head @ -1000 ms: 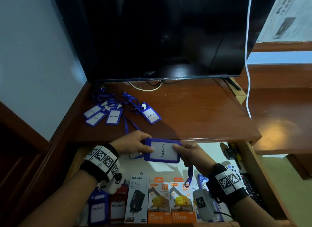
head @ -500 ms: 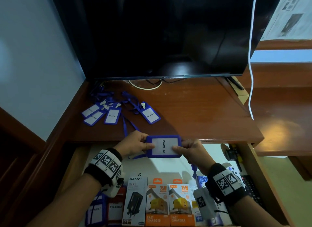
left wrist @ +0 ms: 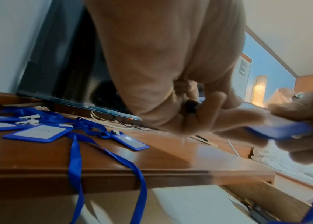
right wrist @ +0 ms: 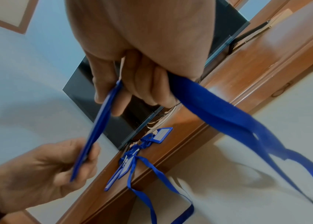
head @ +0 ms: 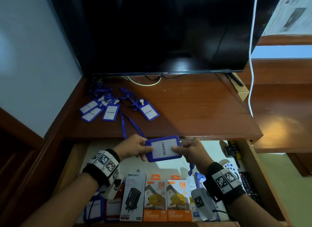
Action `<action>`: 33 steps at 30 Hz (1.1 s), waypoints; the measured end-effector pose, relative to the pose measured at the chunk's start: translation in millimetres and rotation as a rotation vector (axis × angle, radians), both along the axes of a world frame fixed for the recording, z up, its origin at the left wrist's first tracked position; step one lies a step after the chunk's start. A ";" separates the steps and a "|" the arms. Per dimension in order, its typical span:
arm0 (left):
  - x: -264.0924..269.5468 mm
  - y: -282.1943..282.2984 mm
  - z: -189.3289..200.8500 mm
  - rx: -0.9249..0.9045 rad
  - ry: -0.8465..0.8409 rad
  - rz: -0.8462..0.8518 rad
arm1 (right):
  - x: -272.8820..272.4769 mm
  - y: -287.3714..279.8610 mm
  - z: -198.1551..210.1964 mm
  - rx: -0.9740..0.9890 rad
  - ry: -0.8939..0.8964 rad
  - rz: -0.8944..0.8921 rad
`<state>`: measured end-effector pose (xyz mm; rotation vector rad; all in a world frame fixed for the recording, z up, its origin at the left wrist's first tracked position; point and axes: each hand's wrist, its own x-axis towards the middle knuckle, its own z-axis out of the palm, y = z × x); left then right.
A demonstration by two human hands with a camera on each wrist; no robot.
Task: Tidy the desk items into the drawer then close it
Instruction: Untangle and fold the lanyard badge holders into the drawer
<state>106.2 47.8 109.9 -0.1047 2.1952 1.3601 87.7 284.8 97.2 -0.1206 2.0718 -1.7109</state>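
I hold a blue badge holder [head: 163, 148] marked PELAWAT flat between both hands, over the open drawer [head: 258, 181] by the desk's front edge. My left hand [head: 135, 148] pinches its left end and my right hand [head: 190, 149] pinches its right end. In the right wrist view the blue badge holder [right wrist: 102, 119] shows edge-on, and its blue lanyard [right wrist: 228, 119] runs under my right fingers and hangs down. Several more blue badge holders [head: 109, 111] with lanyards lie at the desk's back left. One lanyard [left wrist: 75, 163] drapes over the desk edge.
A dark monitor [head: 162, 32] stands at the back of the desk [head: 194, 111]. The drawer's front row holds charger boxes [head: 167, 199] and two badge holders [head: 103, 208]. Remote controls [head: 239, 177] lie at its right side. A white cable [head: 252, 57] hangs at right.
Both hands have carried the badge holder a little farther from me, up to the desk's front edge. The grips look the same.
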 end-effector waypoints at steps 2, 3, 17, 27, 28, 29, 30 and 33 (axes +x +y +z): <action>1.7 4.3 -5.0 -0.006 0.025 0.057 | 1.1 -0.9 3.8 -0.021 -0.038 0.029; 3.0 6.5 -5.4 0.005 0.039 0.079 | 1.6 -0.4 6.2 -0.044 -0.043 0.025; -8.6 10.5 19.7 0.076 0.012 0.032 | -6.3 14.4 26.6 -0.007 0.049 -0.024; -19.8 -3.7 22.0 0.013 0.091 0.113 | -7.8 16.8 11.3 -0.048 -0.057 -0.014; -20.2 -4.3 24.0 0.017 0.095 0.137 | -7.9 13.8 10.7 -0.030 -0.060 -0.014; -20.2 -4.3 24.3 0.033 0.101 0.166 | -8.3 10.8 10.4 -0.009 -0.055 -0.009; -19.8 -3.6 25.0 0.050 0.113 0.205 | -8.4 7.7 10.3 0.017 -0.044 0.003; -20.9 0.4 22.3 0.121 0.161 0.394 | -3.8 -3.3 13.3 0.139 0.008 0.097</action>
